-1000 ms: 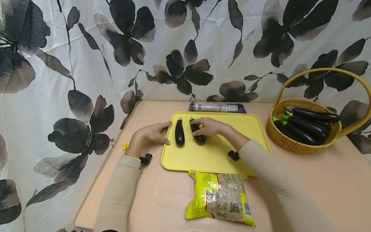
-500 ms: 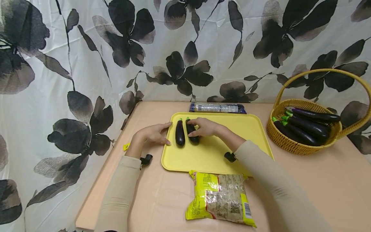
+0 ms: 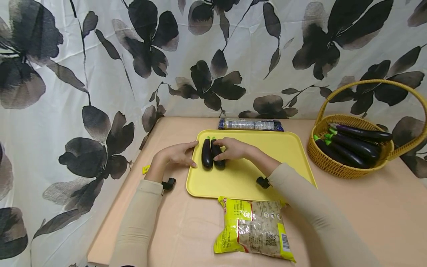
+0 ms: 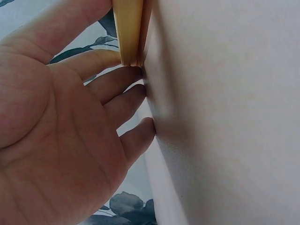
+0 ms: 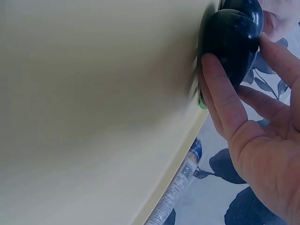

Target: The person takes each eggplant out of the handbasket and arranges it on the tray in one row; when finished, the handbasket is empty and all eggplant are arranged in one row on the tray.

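Two dark purple eggplants lie side by side near the left end of the yellow tray (image 3: pixel 260 174), green stems at the far end. My right hand (image 3: pixel 236 149) holds the right eggplant (image 3: pixel 216 151) between thumb and fingers. In the right wrist view, this eggplant (image 5: pixel 230 44) appears close against the left eggplant (image 3: pixel 207 155). My left hand (image 3: pixel 173 154) touches the tray's left edge with fingers extended. From the left wrist, its fingertips (image 4: pixel 137 91) meet the table beside the tray rim (image 4: pixel 129 30); the thumb tip is cut off.
Several more eggplants (image 3: pixel 357 146) fill a wicker basket (image 3: pixel 333 168) at the right. A yellow plastic bag (image 3: pixel 253 228) lies in front of the tray, and a long blue-ended packet (image 3: pixel 251 124) behind it. A floral curtain (image 3: pixel 186 44) hangs behind the table.
My right hand has slid the right eggplant leftward across the tray until it lies close beside the left one. The left hand has stayed at the tray edge.
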A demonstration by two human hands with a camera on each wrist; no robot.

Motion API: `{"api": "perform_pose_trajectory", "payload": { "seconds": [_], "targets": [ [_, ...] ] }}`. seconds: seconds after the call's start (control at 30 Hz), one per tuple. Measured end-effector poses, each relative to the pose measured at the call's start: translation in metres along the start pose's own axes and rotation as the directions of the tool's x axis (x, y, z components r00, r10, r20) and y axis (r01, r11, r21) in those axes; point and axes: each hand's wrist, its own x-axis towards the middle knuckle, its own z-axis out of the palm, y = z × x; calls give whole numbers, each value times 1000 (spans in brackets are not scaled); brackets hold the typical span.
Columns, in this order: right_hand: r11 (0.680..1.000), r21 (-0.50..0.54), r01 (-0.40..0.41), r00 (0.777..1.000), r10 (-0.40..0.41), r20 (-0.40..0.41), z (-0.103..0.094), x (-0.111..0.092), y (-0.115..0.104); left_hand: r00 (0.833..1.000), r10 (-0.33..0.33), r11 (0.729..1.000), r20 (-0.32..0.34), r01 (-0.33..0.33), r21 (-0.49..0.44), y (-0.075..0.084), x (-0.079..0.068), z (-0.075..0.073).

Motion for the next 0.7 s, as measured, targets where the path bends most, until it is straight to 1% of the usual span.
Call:
{"api": "perform_pose_trajectory", "payload": {
  "seconds": [0.43, 0.7],
  "targets": [
    [1000, 13, -28, 1000, 28, 1, 2, -3, -3, 1000, -16, 1000, -7, 16, -11, 0, 0, 2],
    [1000, 24, -9, 1000, 9, -7, 1, -6, 2, 1000, -17, 1000, -12, 17, -11, 1, -1, 4]
  ]
}}
